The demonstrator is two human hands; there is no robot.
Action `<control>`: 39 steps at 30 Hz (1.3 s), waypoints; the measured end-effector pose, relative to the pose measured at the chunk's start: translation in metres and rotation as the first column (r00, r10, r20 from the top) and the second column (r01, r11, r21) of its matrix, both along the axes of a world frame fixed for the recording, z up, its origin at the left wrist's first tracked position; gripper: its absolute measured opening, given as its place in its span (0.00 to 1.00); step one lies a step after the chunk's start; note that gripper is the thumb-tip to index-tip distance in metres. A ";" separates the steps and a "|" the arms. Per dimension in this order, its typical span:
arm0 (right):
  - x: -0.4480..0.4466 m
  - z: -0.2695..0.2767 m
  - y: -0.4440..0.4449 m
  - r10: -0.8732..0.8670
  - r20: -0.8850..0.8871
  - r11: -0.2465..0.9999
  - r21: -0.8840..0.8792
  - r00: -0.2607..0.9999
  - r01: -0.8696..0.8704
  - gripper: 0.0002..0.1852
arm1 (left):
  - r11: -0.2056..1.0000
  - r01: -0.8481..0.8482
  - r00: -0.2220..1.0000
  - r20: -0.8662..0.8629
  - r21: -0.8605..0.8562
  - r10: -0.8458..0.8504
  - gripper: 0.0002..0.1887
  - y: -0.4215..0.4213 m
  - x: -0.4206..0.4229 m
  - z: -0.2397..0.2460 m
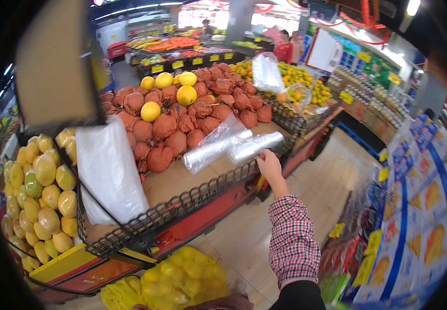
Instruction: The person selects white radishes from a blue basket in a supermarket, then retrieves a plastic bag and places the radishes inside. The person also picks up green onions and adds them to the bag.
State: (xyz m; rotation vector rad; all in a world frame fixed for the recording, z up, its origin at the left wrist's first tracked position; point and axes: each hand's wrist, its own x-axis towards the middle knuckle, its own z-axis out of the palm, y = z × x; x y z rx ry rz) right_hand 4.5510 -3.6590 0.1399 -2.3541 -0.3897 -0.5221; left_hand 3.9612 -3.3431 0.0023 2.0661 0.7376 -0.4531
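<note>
My right hand [270, 164], in a checked sleeve, reaches up from the bottom to the fruit stand's front edge. Its fingers are bent near the right end of a roll of clear plastic bags [256, 146]; whether they grip anything is hidden. A second roll of clear bags [208, 149] lies beside it to the left, with a loose sheet of film. Both are on the brown board, before a heap of fruit in reddish-brown wrappers [163, 126]. Several bare yellow citrus fruits [186, 95] sit on that heap. My left hand is out of view.
A black wire rail [192, 195] edges the stand. White plastic bags [109, 170] lie by yellow fruit [45, 193] at left. A yellow net sack of fruit [184, 275] stands below. Stacked printed boxes [421, 217] are at right; people [283, 48] stand farther back.
</note>
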 end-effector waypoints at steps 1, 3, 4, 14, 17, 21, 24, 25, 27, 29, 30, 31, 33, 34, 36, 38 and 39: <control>0.026 -0.007 -0.003 -0.005 -0.018 0.996 -0.090 1.000 0.003 0.13 | 0.997 0.054 0.997 -0.043 -0.061 -0.057 0.14 -0.025 0.019 0.007; 0.060 -0.019 -0.009 0.035 0.073 0.999 -0.034 0.997 -0.032 0.13 | 0.963 0.155 0.974 -0.127 -0.219 -0.185 0.18 -0.073 0.030 0.033; 0.076 -0.018 -0.006 0.019 0.041 0.992 -0.126 0.999 -0.014 0.15 | 0.918 -0.158 0.985 -0.122 -0.363 0.121 0.15 -0.087 0.044 0.042; 0.155 -0.023 0.048 0.404 -0.257 0.772 -0.418 0.878 -0.478 0.12 | 0.795 -0.576 0.806 0.033 -0.192 0.591 0.10 -0.177 0.066 0.070; 0.152 0.021 0.060 0.638 -0.298 0.743 0.482 0.710 -0.465 0.02 | 0.849 -0.502 0.854 0.059 -0.166 0.517 0.09 -0.179 0.080 0.075; 0.151 0.129 0.047 0.754 -0.042 0.604 0.438 0.656 -0.666 0.04 | 0.902 -0.415 0.879 0.203 -0.120 0.432 0.11 -0.162 0.126 0.082; 0.147 0.136 0.040 0.671 -0.160 0.741 0.107 0.724 -0.663 0.12 | 0.932 -0.317 0.844 0.499 0.173 0.195 0.12 -0.166 0.174 0.091; 0.150 0.120 0.038 0.688 -0.107 0.716 -0.058 0.717 -0.696 0.15 | 0.944 -0.321 0.853 0.455 0.072 0.256 0.12 -0.176 0.190 0.098; 0.162 0.067 0.045 0.617 -0.291 0.599 -0.430 0.731 -0.676 0.38 | 0.953 -0.285 0.810 0.506 -0.101 0.296 0.12 -0.188 0.229 0.113; 0.180 0.010 0.043 0.498 -0.379 0.576 -0.528 0.780 -0.624 0.37 | 0.968 -0.239 0.831 0.499 -0.077 0.245 0.10 -0.195 0.268 0.129; 0.188 -0.013 0.041 0.627 -0.412 0.524 -0.404 0.661 -0.750 0.30 | 0.969 -0.233 0.826 0.511 -0.078 0.240 0.10 -0.197 0.286 0.135; 0.203 -0.024 0.043 0.660 -0.485 0.438 -0.373 0.574 -0.818 0.22 | 0.961 -0.258 0.832 0.483 -0.099 0.273 0.09 -0.202 0.309 0.141; 0.216 -0.034 0.040 0.734 -0.463 0.427 -0.254 0.496 -0.868 0.16 | 0.956 -0.280 0.786 0.551 -0.089 0.281 0.10 -0.205 0.360 0.148; 0.215 -0.031 0.039 0.740 -0.492 0.419 -0.195 0.458 -0.887 0.14 | 0.957 -0.287 0.767 0.587 -0.046 0.258 0.10 -0.202 0.386 0.151; 0.215 -0.006 0.038 0.869 -0.360 0.357 -0.018 0.339 -0.934 0.08 | 0.975 -0.224 0.716 0.679 0.004 0.161 0.12 -0.198 0.439 0.157; 0.218 0.033 0.039 0.895 -0.421 0.292 0.310 0.145 -0.905 0.08 | 0.974 -0.226 0.751 0.641 0.024 0.158 0.18 -0.188 0.492 0.162; 0.222 0.057 0.044 0.928 -0.339 0.263 0.293 0.158 -0.919 0.07 | 0.967 -0.252 0.695 0.693 -0.018 0.194 0.24 -0.184 0.523 0.163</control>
